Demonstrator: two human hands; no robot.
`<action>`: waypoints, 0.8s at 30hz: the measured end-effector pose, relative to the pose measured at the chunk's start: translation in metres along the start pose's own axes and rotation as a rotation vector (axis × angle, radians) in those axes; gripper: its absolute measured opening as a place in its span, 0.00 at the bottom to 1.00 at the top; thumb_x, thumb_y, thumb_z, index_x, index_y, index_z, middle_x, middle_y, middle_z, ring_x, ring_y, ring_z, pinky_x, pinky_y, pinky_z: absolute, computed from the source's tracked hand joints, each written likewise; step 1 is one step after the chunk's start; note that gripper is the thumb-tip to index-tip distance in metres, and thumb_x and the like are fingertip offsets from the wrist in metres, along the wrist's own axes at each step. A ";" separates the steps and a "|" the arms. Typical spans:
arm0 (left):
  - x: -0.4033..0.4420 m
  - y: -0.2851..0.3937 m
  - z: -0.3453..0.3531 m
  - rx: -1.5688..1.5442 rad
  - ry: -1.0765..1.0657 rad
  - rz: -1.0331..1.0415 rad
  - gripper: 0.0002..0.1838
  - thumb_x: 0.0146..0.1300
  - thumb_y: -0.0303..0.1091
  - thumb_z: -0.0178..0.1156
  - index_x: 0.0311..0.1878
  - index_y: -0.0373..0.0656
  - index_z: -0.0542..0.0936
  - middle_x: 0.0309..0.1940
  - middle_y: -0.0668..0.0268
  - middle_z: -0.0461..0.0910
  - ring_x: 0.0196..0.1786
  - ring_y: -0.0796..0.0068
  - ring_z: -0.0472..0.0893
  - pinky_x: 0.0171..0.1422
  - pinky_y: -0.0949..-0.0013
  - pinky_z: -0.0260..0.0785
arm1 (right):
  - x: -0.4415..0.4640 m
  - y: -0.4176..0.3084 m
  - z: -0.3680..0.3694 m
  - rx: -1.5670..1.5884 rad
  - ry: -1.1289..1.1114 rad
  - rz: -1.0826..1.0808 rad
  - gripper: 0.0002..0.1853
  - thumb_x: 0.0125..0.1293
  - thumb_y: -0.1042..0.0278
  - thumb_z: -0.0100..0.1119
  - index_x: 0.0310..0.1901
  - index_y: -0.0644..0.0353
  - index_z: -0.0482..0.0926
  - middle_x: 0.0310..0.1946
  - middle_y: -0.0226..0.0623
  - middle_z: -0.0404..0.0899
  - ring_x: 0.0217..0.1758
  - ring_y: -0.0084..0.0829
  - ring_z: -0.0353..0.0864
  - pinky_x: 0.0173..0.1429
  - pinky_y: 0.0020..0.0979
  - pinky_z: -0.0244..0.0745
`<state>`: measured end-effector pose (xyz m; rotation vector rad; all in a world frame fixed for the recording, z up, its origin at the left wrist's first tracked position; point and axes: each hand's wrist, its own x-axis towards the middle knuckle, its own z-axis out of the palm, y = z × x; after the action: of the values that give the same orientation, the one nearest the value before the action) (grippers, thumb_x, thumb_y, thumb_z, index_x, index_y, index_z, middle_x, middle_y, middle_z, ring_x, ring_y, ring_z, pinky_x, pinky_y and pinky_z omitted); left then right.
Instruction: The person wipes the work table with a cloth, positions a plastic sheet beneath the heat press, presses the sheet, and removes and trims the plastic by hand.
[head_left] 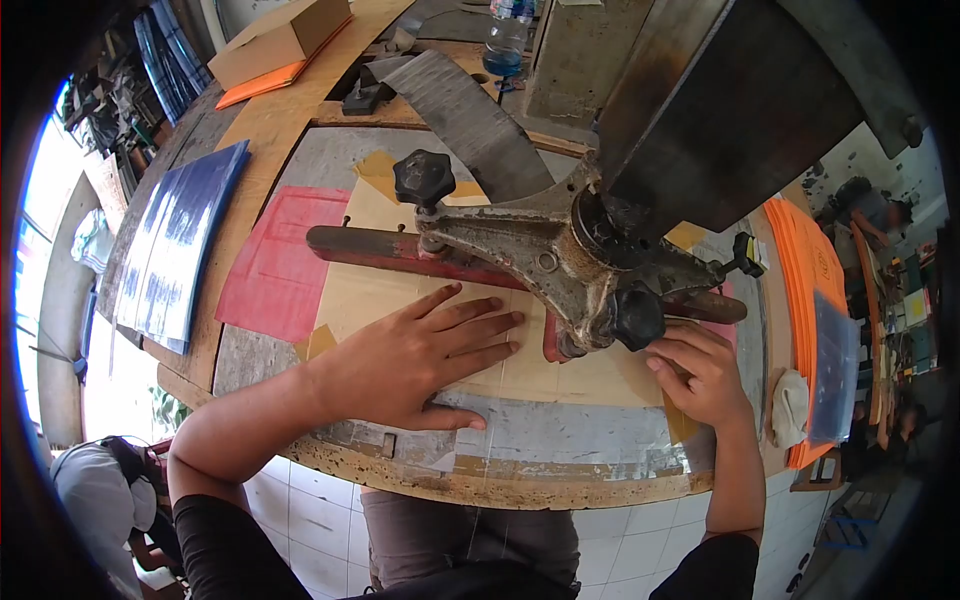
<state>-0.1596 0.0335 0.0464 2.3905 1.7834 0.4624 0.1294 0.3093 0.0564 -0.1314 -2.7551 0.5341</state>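
Observation:
My left hand (425, 355) lies flat with fingers spread on a tan sheet (385, 290) on the press bed. Just beyond its fingertips is the machine's long red bar (370, 245), which runs across the sheet. Above the bar is a worn metal bracket (510, 240) with black star-shaped knobs, one of them a front knob (637, 315). Beside that knob, at the sheet's right side, my right hand (700, 375) has its fingers bent and drawn together. Whatever is under or between those fingertips is hidden.
A red sheet (275, 265) lies left of the tan one. Clear plastic sheets (180, 245) are stacked farther left. Orange sheets (800, 310) and a whitish cloth (790, 408) are at the right. A cardboard box (280, 40) and a water bottle (506, 40) stand behind.

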 end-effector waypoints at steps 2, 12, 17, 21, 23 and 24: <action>0.000 0.000 0.000 -0.013 0.002 -0.005 0.44 0.74 0.66 0.65 0.80 0.42 0.75 0.82 0.52 0.72 0.86 0.47 0.68 0.91 0.39 0.55 | 0.000 0.000 0.000 0.007 0.003 0.001 0.11 0.65 0.76 0.75 0.49 0.62 0.93 0.50 0.38 0.94 0.56 0.39 0.94 0.61 0.39 0.89; 0.000 0.002 0.001 0.025 0.000 -0.006 0.44 0.74 0.66 0.63 0.82 0.44 0.74 0.82 0.51 0.72 0.86 0.47 0.68 0.91 0.40 0.57 | -0.001 0.001 0.000 0.020 -0.004 0.017 0.12 0.65 0.76 0.76 0.49 0.61 0.93 0.51 0.38 0.94 0.56 0.39 0.94 0.61 0.39 0.89; 0.000 0.001 0.001 0.049 0.001 -0.004 0.43 0.74 0.66 0.64 0.81 0.44 0.74 0.82 0.53 0.72 0.86 0.47 0.69 0.89 0.41 0.59 | -0.001 0.001 0.000 0.023 0.003 0.009 0.12 0.65 0.76 0.76 0.49 0.61 0.93 0.51 0.38 0.94 0.57 0.39 0.94 0.63 0.39 0.89; 0.000 0.001 0.001 0.045 0.003 -0.007 0.44 0.73 0.65 0.65 0.81 0.45 0.74 0.82 0.53 0.72 0.86 0.48 0.69 0.89 0.42 0.59 | 0.000 -0.001 -0.001 0.014 0.001 0.005 0.12 0.65 0.76 0.75 0.49 0.61 0.93 0.51 0.37 0.94 0.57 0.38 0.94 0.64 0.39 0.88; 0.000 0.002 0.001 0.050 0.002 -0.006 0.44 0.73 0.65 0.65 0.81 0.45 0.74 0.82 0.53 0.72 0.86 0.48 0.69 0.89 0.43 0.60 | 0.000 0.000 -0.002 0.006 -0.001 -0.008 0.12 0.65 0.76 0.75 0.49 0.61 0.93 0.52 0.37 0.94 0.58 0.38 0.94 0.64 0.39 0.89; 0.000 0.002 0.001 0.052 0.002 -0.005 0.44 0.73 0.65 0.65 0.81 0.45 0.74 0.82 0.53 0.72 0.86 0.48 0.69 0.89 0.42 0.60 | 0.000 0.000 -0.003 0.002 -0.003 -0.015 0.12 0.65 0.76 0.75 0.49 0.61 0.93 0.52 0.37 0.94 0.58 0.38 0.94 0.64 0.39 0.89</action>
<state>-0.1579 0.0329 0.0457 2.4192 1.8241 0.4235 0.1304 0.3098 0.0587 -0.1091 -2.7563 0.5332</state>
